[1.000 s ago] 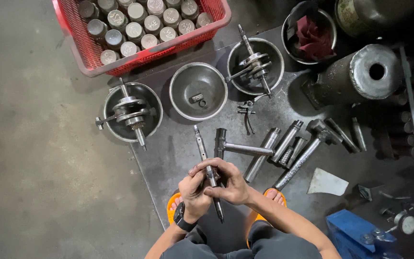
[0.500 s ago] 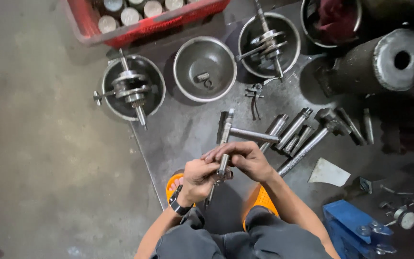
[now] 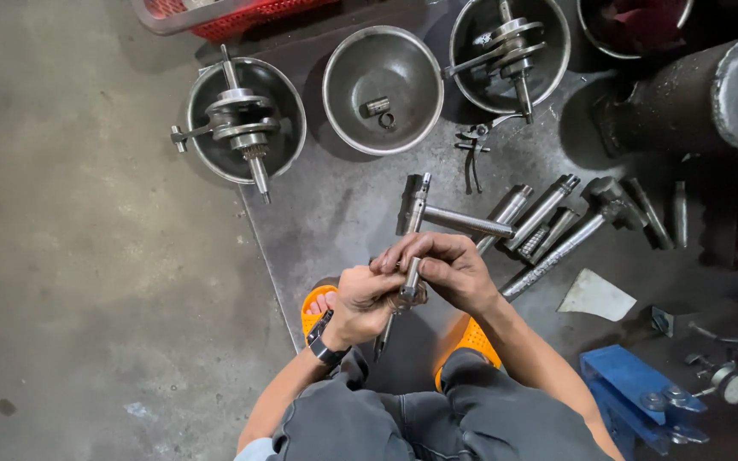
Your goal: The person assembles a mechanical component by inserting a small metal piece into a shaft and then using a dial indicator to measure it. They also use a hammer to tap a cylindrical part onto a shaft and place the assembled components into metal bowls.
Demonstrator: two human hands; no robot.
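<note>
Head view shows the left hand (image 3: 367,300) and right hand (image 3: 448,269) both pinching a slim steel rod (image 3: 409,278) upright between their fingertips; it looks rigid, fairly heavy, probably oily-slick, best gripped mid-shaft just below the fingers.

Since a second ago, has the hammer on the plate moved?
No. The hammer lies where it did, below the middle bowl and beside the pliers; only the camera shifted.

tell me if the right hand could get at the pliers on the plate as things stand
Probably yes, but not freely. The pliers lie uncovered on the metal plate, ahead of the right hand, with only the hammer lying between. Both the right and left hand are gripping a metal shaft, so it would need releasing first.
</note>
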